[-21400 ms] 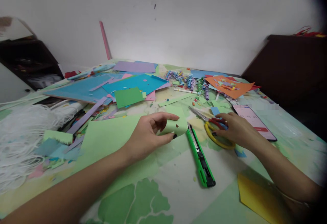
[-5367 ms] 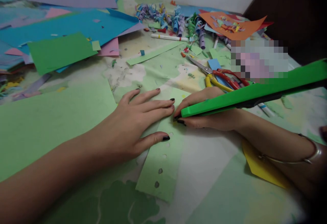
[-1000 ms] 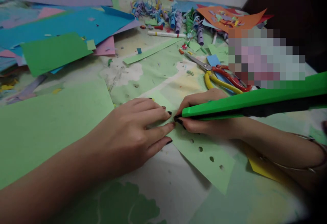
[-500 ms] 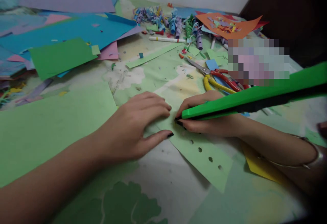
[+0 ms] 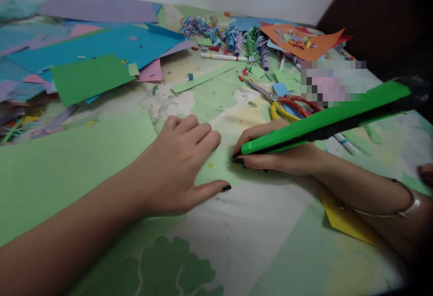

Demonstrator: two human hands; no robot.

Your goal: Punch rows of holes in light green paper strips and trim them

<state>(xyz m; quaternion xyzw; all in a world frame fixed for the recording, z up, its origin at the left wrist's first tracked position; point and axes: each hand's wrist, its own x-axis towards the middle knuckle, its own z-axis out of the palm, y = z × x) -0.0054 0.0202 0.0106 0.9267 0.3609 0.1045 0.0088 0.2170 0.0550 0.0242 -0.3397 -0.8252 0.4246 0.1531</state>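
My left hand [image 5: 186, 167] rests palm down, fingers bent at the knuckles and thumb stretched out apart from them. Nothing shows in its grip, though its underside is hidden. In my right hand [image 5: 270, 152] is a long bright-green and black tool [image 5: 324, 120], slanting up to the right; its low end is between thumb and fingers, close to the table. Between the hands the surface is pale green with a small yellow spot. A large light-green sheet [image 5: 74, 170] lies by my left forearm. Beyond my right hand are scissors [image 5: 264, 91] with red and yellow handles near them.
Blue paper [image 5: 101, 43], a green piece [image 5: 91, 77] and scraps pile up at the left. Curled paper rolls [image 5: 233, 34] and a white marker [image 5: 223, 56] lie at the back. Orange paper [image 5: 321, 46] holds clippings. A yellow piece [image 5: 341, 219] lies under my right forearm.
The light-green strip with a row of holes, under my hands before, no longer shows. My left fingers have bent more. The green tool remains in my right hand.
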